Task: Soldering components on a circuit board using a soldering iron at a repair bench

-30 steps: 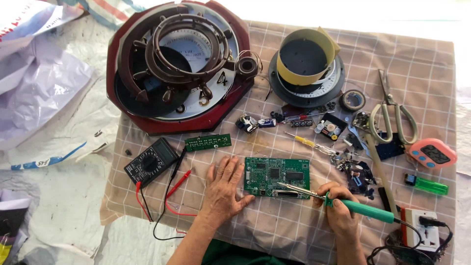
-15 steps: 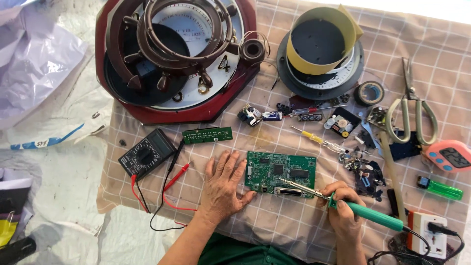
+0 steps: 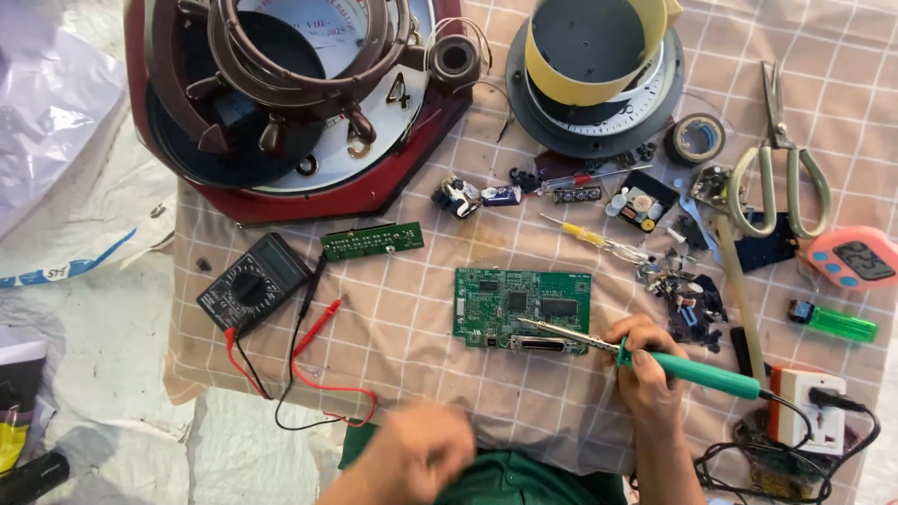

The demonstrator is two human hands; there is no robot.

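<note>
A green circuit board (image 3: 522, 309) is laid flat near the front edge of the checked cloth (image 3: 440, 374) covering the tabletop, components up, so its face can be reached from above. A soldering iron (image 3: 655, 358) with a green handle is gripped in the right hand (image 3: 645, 369) like a pen, fingers closed low on the handle; its metal tip is slanted across the board's lower edge, just above the connector there. The left hand (image 3: 426, 449) is seen blurred at the bottom of the frame, off the board and touching nothing that can be made out; whether it is closed or loose cannot be told. The iron's cord is run to a white power socket (image 3: 806, 397) at the right. A black multimeter (image 3: 253, 285) with red and black leads is placed left of the board, a narrow second circuit board (image 3: 371, 240) above it. Small parts, a yellow screwdriver (image 3: 594, 238), scissors (image 3: 778, 168), a green lighter (image 3: 835, 321) and a pink timer (image 3: 856, 262) are scattered to the right; a dismantled red wall clock (image 3: 281, 103) is set at the far edge
</note>
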